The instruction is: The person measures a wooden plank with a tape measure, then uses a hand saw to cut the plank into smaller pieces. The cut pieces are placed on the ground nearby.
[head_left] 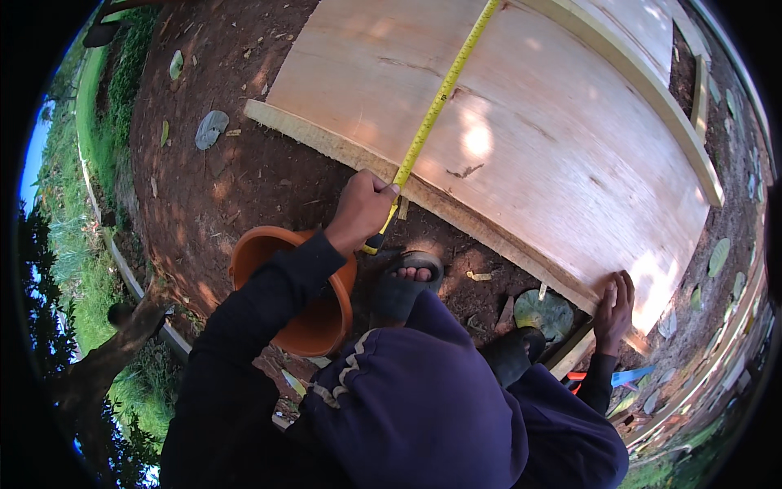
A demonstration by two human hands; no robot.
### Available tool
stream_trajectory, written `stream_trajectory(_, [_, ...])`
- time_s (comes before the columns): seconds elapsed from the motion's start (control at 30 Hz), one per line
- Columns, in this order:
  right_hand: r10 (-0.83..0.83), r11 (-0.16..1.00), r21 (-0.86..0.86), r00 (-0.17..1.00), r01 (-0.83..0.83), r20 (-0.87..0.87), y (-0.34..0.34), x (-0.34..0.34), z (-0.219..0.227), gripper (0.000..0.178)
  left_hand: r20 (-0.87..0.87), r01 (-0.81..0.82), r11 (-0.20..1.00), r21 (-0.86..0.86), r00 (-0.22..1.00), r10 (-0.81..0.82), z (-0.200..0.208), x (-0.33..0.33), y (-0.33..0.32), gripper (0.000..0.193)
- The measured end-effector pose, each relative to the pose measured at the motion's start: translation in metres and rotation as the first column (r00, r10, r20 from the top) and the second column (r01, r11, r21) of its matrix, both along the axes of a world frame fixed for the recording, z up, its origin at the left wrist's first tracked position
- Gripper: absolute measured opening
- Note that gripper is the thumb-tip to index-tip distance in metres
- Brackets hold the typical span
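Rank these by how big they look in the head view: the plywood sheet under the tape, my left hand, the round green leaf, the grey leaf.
1. Plywood sheet
2. Left hand and round green leaf: unsure, the hand is nearer the camera
3. Grey leaf

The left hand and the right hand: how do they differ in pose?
The left hand is closed around the yellow tape measure; the right hand is more open, touching the plywood. The left hand sits partway along the plywood's near edge; the right hand is by its near right corner. Both are bare below dark sleeves.
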State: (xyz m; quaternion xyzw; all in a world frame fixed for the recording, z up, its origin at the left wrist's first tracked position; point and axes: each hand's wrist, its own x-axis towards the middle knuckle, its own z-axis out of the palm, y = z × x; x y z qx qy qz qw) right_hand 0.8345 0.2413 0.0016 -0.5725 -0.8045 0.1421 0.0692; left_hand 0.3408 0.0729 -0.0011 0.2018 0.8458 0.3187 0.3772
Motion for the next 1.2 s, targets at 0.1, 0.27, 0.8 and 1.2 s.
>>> stream_trajectory(0.1, [0.007, 1.000, -0.003, 1.000, -0.007, 0.002, 0.001, 0.001, 0.000, 0.040, -0.004, 0.008, 1.000, 0.010, 1.000, -0.008, 0.000, -0.002, 0.001, 0.026])
stream_trajectory(0.27, [0.019, 1.000, -0.001, 1.000, -0.019, 0.003, 0.001, 0.002, -0.001, 0.039, 0.074, -0.017, 0.999, 0.031, 0.997, 0.015, 0.001, -0.004, 0.002, 0.024])
stream_trajectory(0.8, [0.011, 1.000, -0.013, 1.000, -0.011, 0.011, 0.000, 0.002, -0.001, 0.039, 0.121, 0.017, 0.999, -0.042, 0.993, -0.012, 0.018, -0.003, 0.010, 0.021])
stream_trajectory(1.2, [-0.013, 1.000, -0.026, 0.999, 0.014, 0.041, 0.002, 0.007, -0.004, 0.044, 0.181, 0.077, 0.994, 0.075, 0.979, -0.089, 0.039, 0.014, 0.005, 0.095])
